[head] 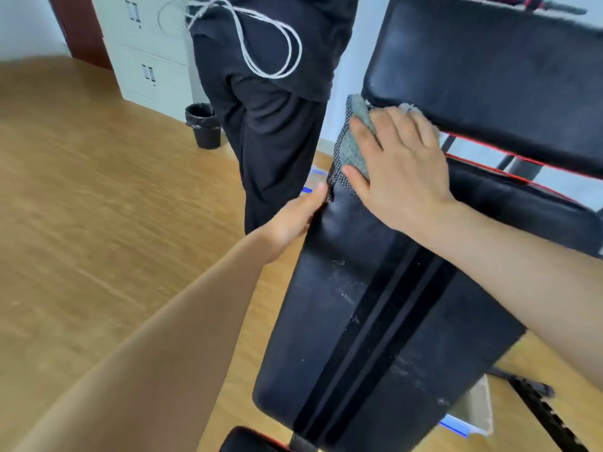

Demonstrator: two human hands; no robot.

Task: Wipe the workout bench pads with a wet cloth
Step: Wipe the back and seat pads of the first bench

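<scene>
A long black bench pad [375,321] runs from the bottom centre up to the middle, with white dusty streaks on its surface. A grey cloth [352,145] lies at the pad's far end, pressed flat under my right hand [398,168], whose fingers are spread over it. My left hand [293,220] grips the pad's left edge just below the cloth. A second black pad [489,73] stands tilted at the upper right, right behind the cloth.
A person in dark clothes [270,93] stands close behind the bench, with white cords hanging at the back. A black waste bin [204,125] and a pale cabinet [153,50] stand at the far wall. Wooden floor [98,207] lies to the left. The bench's frame [541,409] sticks out at lower right.
</scene>
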